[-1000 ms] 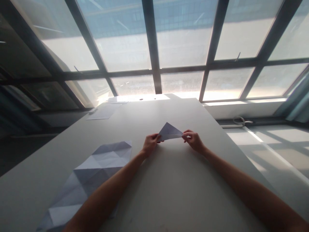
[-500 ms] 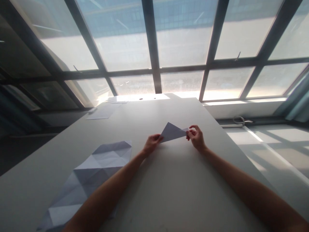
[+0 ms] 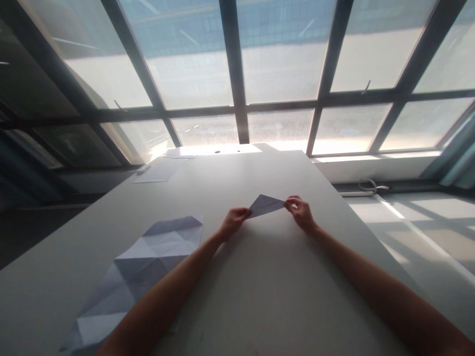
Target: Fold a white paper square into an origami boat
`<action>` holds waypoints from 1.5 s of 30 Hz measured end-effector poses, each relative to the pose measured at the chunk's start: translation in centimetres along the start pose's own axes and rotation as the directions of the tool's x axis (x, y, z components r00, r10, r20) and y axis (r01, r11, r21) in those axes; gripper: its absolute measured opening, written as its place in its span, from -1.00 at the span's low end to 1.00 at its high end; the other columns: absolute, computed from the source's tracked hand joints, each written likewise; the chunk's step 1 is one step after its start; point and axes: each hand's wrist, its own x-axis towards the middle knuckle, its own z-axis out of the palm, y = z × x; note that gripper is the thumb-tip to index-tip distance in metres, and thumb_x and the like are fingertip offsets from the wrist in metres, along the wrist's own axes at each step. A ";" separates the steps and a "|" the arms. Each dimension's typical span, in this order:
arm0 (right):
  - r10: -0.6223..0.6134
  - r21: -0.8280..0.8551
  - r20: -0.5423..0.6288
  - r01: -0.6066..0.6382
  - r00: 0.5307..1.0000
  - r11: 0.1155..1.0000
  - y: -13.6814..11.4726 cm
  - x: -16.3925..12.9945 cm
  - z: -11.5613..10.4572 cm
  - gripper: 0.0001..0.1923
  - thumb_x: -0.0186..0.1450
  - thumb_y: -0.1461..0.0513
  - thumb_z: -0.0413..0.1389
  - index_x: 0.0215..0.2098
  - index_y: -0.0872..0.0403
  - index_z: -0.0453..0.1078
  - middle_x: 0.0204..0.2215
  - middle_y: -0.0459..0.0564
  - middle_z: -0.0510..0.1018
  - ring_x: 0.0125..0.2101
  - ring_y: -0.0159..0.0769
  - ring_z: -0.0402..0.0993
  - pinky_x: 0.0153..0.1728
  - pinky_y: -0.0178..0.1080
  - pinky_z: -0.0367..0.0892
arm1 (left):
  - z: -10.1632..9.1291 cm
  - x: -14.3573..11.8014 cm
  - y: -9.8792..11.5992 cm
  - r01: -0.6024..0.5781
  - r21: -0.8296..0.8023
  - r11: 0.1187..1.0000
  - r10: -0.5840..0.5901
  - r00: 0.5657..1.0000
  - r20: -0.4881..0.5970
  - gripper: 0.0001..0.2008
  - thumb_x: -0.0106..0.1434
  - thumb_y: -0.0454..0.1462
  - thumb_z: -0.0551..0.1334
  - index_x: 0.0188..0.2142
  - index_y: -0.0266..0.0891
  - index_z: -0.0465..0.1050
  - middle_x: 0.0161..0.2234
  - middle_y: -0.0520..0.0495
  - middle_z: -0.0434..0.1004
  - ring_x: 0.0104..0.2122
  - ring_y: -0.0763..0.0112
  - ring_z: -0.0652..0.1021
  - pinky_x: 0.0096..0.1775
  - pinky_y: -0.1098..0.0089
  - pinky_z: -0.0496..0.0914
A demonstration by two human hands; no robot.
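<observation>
Between my hands is a folded piece of paper (image 3: 265, 205), roughly a flat triangle with its peak pointing away from me. My left hand (image 3: 236, 218) pinches its left corner. The thumb and fingers of my right hand (image 3: 301, 212) close on the pointed right corner. The paper is held just above the white table (image 3: 274, 287); whether its lower edge touches the surface I cannot tell. To the left, partly covered by my left forearm, lies a large creased sheet of paper (image 3: 129, 272), opened out with many fold lines.
Flat white sheets (image 3: 156, 172) lie at the table's far left edge, with a small pale object by them. Beyond the far edge stand large framed windows (image 3: 280, 74). On the right, past the table's edge, a looped cable (image 3: 367, 185) rests near the wall.
The folded paper has tipped, so its peak sits lower and a crease now shows on its face. The small flap by my right fingers no longer sticks out. Both hands stay nearly in place.
</observation>
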 end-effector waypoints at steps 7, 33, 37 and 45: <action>0.116 0.049 -0.018 -0.115 0.993 0.992 -0.1 0.1 -0.3 -0.68 0.12 0.01 0.23 -0.34 0.09 0.52 -0.55 -0.05 0.49 -0.52 -0.32 0.35 -0.48 -0.27 0.29 | 0.0 0.2 -0.4 -0.040 0.063 0.997 0.037 0.998 0.050 -0.61 0.16 -0.01 0.27 -0.45 -0.34 0.58 -0.44 -0.07 0.49 -0.42 0.37 0.45 -0.39 0.43 0.28; -0.020 -0.849 -0.011 0.001 1.000 0.529 0.0 -0.7 -0.9 -0.84 0.24 0.16 0.13 -0.24 0.04 0.45 -0.22 0.09 0.49 -0.13 -0.07 0.35 -0.12 -0.12 0.24 | 0.9 -0.9 -0.2 -0.506 0.675 0.537 0.248 0.860 0.447 -0.57 0.33 -0.21 0.13 0.19 -0.01 0.26 0.28 -0.08 0.11 0.26 0.14 0.15 0.22 0.06 0.04; 0.016 -0.819 0.110 0.081 0.994 0.568 -0.4 -1.2 -0.5 -0.83 0.30 0.19 0.07 -0.32 0.07 0.47 -0.29 0.08 0.47 -0.18 -0.14 0.36 -0.12 -0.18 0.25 | 1.0 -1.0 0.2 -0.583 0.628 0.515 0.224 0.799 0.558 -0.63 0.36 -0.20 0.11 0.15 0.00 0.31 0.25 -0.01 0.20 0.27 0.23 0.14 0.26 0.10 -0.04; -0.059 -0.634 0.424 0.343 0.904 0.693 -1.9 -2.2 1.3 -0.75 0.36 0.21 0.00 -0.14 0.07 0.49 -0.14 0.06 0.52 -0.06 -0.21 0.34 0.00 -0.22 0.23 | 1.9 -1.4 0.6 -0.609 0.642 0.466 0.199 0.779 0.594 -0.50 0.35 -0.06 0.10 0.25 -0.05 0.16 0.31 -0.04 0.04 0.30 0.21 0.06 0.27 0.15 -0.02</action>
